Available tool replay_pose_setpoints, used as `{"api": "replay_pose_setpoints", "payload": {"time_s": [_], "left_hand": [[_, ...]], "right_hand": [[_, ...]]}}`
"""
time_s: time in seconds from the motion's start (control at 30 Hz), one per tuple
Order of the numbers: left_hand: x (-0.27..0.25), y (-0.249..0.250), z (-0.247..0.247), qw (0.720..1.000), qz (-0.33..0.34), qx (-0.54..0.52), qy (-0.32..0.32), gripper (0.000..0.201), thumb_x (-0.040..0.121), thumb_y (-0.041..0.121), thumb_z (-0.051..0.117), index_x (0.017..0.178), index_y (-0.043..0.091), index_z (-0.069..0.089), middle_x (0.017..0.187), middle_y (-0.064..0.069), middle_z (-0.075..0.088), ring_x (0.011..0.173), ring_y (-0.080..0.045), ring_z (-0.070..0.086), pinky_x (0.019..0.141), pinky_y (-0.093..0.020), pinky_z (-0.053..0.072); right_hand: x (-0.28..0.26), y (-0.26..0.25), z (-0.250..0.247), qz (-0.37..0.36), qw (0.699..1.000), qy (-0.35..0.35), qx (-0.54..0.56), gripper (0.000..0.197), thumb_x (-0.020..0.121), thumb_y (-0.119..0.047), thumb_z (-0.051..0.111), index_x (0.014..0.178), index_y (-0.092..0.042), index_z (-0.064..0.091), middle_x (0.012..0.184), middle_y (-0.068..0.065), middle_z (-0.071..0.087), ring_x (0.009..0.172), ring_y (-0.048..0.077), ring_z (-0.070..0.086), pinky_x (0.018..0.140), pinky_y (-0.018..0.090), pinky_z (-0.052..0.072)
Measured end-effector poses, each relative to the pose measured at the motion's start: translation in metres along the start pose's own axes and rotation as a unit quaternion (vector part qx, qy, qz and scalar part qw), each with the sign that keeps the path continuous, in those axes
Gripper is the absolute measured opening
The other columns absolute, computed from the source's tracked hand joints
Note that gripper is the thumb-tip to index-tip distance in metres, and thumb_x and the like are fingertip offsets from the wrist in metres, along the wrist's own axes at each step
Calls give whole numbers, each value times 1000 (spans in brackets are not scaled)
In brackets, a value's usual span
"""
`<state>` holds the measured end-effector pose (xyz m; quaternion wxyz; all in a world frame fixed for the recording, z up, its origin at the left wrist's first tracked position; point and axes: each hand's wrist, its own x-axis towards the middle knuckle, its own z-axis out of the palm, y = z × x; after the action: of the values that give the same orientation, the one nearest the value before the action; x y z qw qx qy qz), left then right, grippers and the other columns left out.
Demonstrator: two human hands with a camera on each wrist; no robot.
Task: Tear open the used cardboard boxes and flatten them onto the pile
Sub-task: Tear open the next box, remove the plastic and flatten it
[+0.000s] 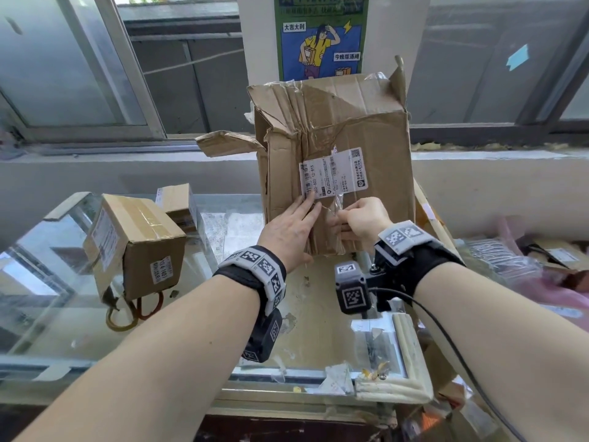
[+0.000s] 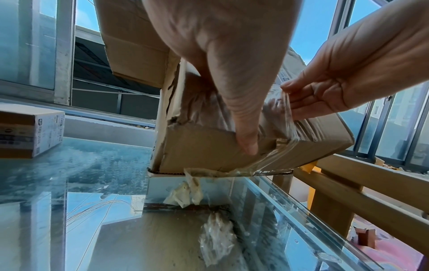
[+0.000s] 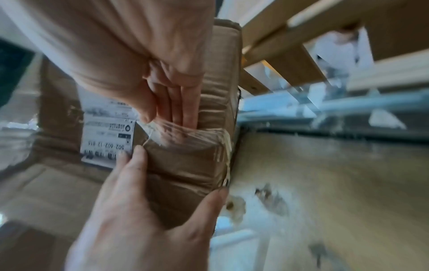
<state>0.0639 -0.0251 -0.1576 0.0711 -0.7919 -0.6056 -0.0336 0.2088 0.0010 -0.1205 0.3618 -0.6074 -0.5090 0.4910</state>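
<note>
Windows and a pale sill close off the far side of a glass tabletop (image 1: 79, 298), on which a crumpled cardboard box (image 1: 344, 122) is stood on end near the middle, its top flaps already torn open. A second, taped box (image 1: 134, 244) is left near the left edge. The upright box is braced by the left hand (image 1: 290, 228), whose straight fingers are pressed flat against the front panel just under the shipping label (image 1: 334, 172), presumably so that the box is kept from sliding while the seam is stripped. A strip of clear tape (image 2: 286, 113) is pinched between thumb and fingers of the right hand (image 1: 366, 218). From the left wrist view alone, the tape is seen stretched down under the box's bottom edge, with scraps of peeled tape (image 2: 185, 192) lying on the glass below; in the right wrist view, much blurred, the pinch itself is shown closely. No flattened pile can be made out.
</note>
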Motion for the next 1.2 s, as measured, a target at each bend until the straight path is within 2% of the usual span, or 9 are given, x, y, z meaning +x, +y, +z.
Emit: {"api": "replay_pose_setpoints", "payload": {"time_s": [0.07,0.2,0.37,0.67,0.8,0.9,0.97,1.07,1.2], "left_hand": [[-1,-2,1,1000,-1,2,-3,108,79,40,72,152,14,-2,160,-1,-12,147,-16,-3,117,-24,1],[0,-1,3,1000,2,3,-1,107,80,40,72,152,13,-2,160,-1,-11,147,-17,-2,116,-24,1],[2,6,7,1000,1,6,0,107,80,41,70,152,11,-3,160,-4,-12,147,-19,-4,116,-24,-2],[3,9,8,1000,7,-24,12,108,79,42,71,152,11,-1,160,-3,-11,147,-18,-4,115,-24,-2],[0,7,4,998,11,-60,30,95,73,35,78,146,14,21,161,-2,-3,147,-18,5,115,-22,9],[-2,6,2,996,8,-81,34,81,70,30,81,134,15,34,161,-2,1,147,-17,10,114,-23,16],[-2,4,2,995,3,-94,34,77,69,28,82,130,15,37,161,0,2,147,-16,10,114,-23,17],[-2,1,0,994,-2,-105,27,75,69,26,83,128,16,38,161,1,2,147,-16,9,115,-22,14],[-1,2,0,993,-6,-116,25,76,68,27,84,128,17,38,160,3,3,147,-15,10,115,-23,17]], "right_hand": [[-1,0,-1,22,997,-32,63,19,93,2,52,74,-2,54,78,17,65,66,24,63,70,38,56],[1,4,1,26,996,-21,82,17,94,1,51,77,-1,54,77,16,65,66,23,64,61,33,57],[3,7,0,26,999,6,48,21,90,5,52,70,-1,57,88,23,68,76,29,66,72,41,59],[9,7,4,17,999,48,9,12,89,5,48,82,0,57,64,10,62,57,20,59,73,43,56],[8,6,4,18,999,43,-1,23,89,6,46,69,-5,53,63,10,61,54,19,57,70,40,55],[8,4,4,25,998,49,12,21,89,6,42,73,-6,49,64,11,59,53,21,54,59,35,52],[7,3,5,30,998,52,35,14,87,5,40,80,-6,48,71,15,61,60,26,59,60,36,53],[8,3,5,34,997,48,47,15,85,4,41,78,-8,47,81,19,63,72,31,63,67,43,56],[7,1,1,36,997,37,59,16,85,7,41,78,-6,47,74,17,61,73,30,63,70,44,57]]}}
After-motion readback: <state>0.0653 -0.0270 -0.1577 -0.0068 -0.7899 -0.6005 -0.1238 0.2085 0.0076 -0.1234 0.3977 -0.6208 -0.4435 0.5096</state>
